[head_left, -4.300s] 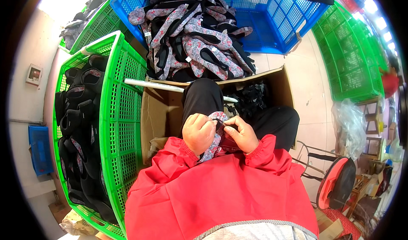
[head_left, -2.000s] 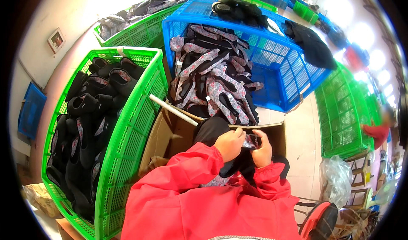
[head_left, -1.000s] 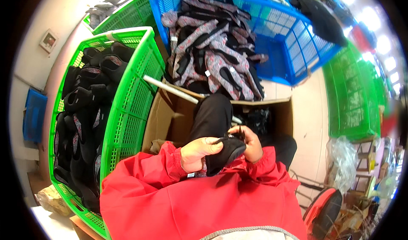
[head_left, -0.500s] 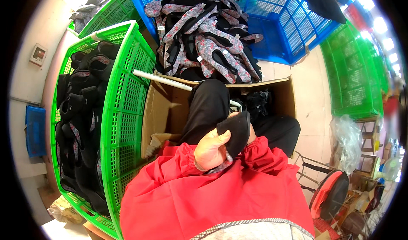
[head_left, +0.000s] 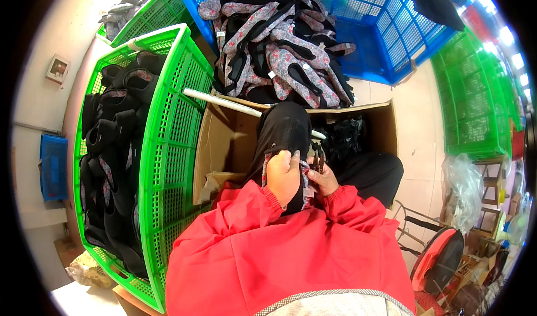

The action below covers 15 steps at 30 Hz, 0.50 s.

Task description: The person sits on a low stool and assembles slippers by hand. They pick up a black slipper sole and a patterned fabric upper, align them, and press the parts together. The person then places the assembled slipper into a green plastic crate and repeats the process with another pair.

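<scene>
My left hand [head_left: 282, 176] is closed on a slipper-shaped cloth piece [head_left: 306, 183], its floral side partly showing and a small white label hanging from it. Most of the piece is hidden behind my fingers and against my lap. Close beside it, my right hand [head_left: 324, 182] grips small dark thread snips [head_left: 319, 158], their two narrow blades pointing up and away from me. The right fingertips are right at the edge of the cloth by the label.
An open cardboard box [head_left: 232, 131] with black items stands around my knees, a white rod [head_left: 221, 102] across it. Floral slipper-shaped pieces [head_left: 291, 53] heap at a blue crate [head_left: 358, 53]. Left, a green crate [head_left: 173, 142] holds black ones. A red-and-black round seat [head_left: 439, 260] stands right.
The cloth piece, black side up before, now shows its floral side and label. Both hands have shifted apart and forward a little. The snips have come into sight in my right hand.
</scene>
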### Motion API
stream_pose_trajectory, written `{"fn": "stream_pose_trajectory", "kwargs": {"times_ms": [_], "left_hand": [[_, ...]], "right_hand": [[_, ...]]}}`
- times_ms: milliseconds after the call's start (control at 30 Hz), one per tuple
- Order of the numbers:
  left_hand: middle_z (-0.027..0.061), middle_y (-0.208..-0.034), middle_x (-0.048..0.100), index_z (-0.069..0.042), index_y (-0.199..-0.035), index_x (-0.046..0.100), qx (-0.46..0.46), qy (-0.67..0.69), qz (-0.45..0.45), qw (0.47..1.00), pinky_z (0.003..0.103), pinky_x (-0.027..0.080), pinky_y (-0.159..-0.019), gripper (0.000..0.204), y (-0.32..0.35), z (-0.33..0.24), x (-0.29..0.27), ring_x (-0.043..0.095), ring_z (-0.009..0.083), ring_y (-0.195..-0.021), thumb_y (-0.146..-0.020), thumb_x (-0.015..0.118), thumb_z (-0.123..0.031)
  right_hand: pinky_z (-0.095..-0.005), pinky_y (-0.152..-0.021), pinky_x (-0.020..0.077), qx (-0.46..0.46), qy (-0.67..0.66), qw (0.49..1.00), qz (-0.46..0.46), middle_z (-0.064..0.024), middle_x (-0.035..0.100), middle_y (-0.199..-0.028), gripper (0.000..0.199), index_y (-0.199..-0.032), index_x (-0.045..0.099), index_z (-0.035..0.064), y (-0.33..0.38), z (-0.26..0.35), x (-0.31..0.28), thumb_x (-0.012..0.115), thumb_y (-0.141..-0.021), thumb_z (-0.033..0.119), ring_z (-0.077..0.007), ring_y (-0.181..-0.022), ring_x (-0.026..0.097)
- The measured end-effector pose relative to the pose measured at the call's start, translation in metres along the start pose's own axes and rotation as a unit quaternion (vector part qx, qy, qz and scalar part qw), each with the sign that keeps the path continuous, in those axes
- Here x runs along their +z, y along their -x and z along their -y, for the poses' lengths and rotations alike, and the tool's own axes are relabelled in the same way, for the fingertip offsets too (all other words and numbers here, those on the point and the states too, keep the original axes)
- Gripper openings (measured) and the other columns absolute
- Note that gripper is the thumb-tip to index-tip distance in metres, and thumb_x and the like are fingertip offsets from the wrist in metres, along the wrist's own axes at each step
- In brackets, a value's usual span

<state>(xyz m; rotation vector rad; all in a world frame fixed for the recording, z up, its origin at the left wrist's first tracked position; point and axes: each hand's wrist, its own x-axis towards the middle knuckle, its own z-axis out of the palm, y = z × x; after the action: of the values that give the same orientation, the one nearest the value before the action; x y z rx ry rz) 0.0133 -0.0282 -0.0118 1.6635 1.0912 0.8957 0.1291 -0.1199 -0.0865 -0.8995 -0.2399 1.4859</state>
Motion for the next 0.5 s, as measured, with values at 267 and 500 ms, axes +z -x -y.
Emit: {"fn": "stream_pose_trajectory", "kwargs": {"times_ms": [267, 500], "left_hand": [[0.0101, -0.054, 0.034, -0.001, -0.067, 0.038, 0.003, -0.039, -0.008, 0.999, 0.036, 0.031, -0.047, 0.034, -0.004, 0.002, 0.008, 0.032, 0.0143, -0.050, -0.088, 0.063, -0.007], [0.0086, -0.055, 0.037, 0.000, -0.070, 0.038, -0.039, -0.014, 0.012, 0.999, 0.034, 0.032, -0.047, 0.031, -0.008, -0.004, 0.006, 0.034, 0.0129, -0.052, -0.089, 0.062, -0.007]], "right_hand": [[-0.0204, -0.064, 0.0436, 0.007, 0.064, 0.998, -0.024, 0.0059, 0.059, -0.084, 0.035, -0.107, 0.058, 0.0099, -0.007, -0.009, 0.001, 0.076, -0.078, 0.000, -0.0044, -0.073, 0.054], [-0.0222, -0.061, 0.0449, -0.033, 0.059, 0.995, -0.079, 0.0042, 0.055, -0.079, 0.031, -0.093, 0.052, 0.0089, 0.008, -0.010, 0.006, 0.072, -0.078, -0.008, -0.0066, -0.066, 0.053]]}}
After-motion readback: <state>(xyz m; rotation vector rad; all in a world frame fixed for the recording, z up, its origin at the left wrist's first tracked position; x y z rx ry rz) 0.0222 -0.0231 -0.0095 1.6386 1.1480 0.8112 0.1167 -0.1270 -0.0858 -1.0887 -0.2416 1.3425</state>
